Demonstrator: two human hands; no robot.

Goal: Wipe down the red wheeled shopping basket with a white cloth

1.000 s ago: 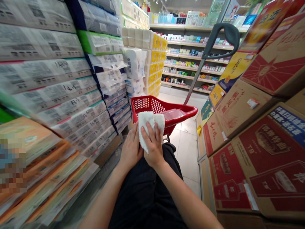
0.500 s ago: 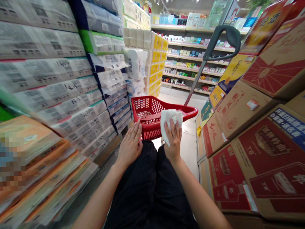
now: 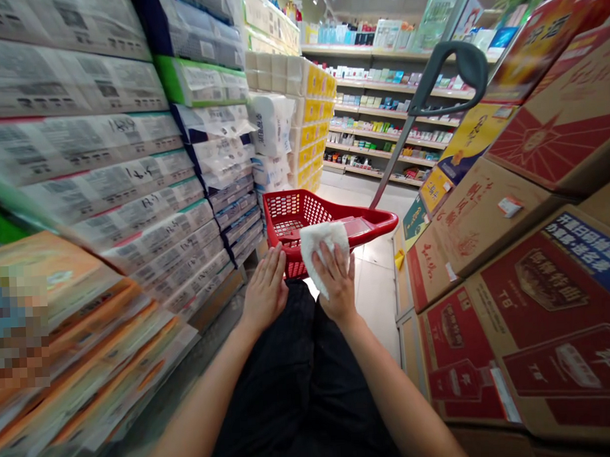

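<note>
A red plastic shopping basket (image 3: 290, 230) with perforated walls stands in front of my knees, its long grey handle (image 3: 418, 111) extended up to the right. My left hand (image 3: 264, 286) lies at the basket's near left corner with fingers straight and close together; they seem to touch the rim. Under my right hand (image 3: 337, 281) is a folded white cloth (image 3: 313, 245), pressed against the near rim. The fingers of that hand are slightly spread over the cloth, which covers part of the rim.
Wrapped paper packs (image 3: 107, 155) are piled high on the left, with orange packs (image 3: 88, 316) nearer me. Red and brown cartons (image 3: 527, 287) form a wall on the right. Shelves of small boxed goods (image 3: 381, 106) stand at the back, beyond a white tiled floor (image 3: 377, 279).
My right hand has slid the white cloth to the left along the basket's near rim. My left hand stays at the corner, with hardly any shift.
</note>
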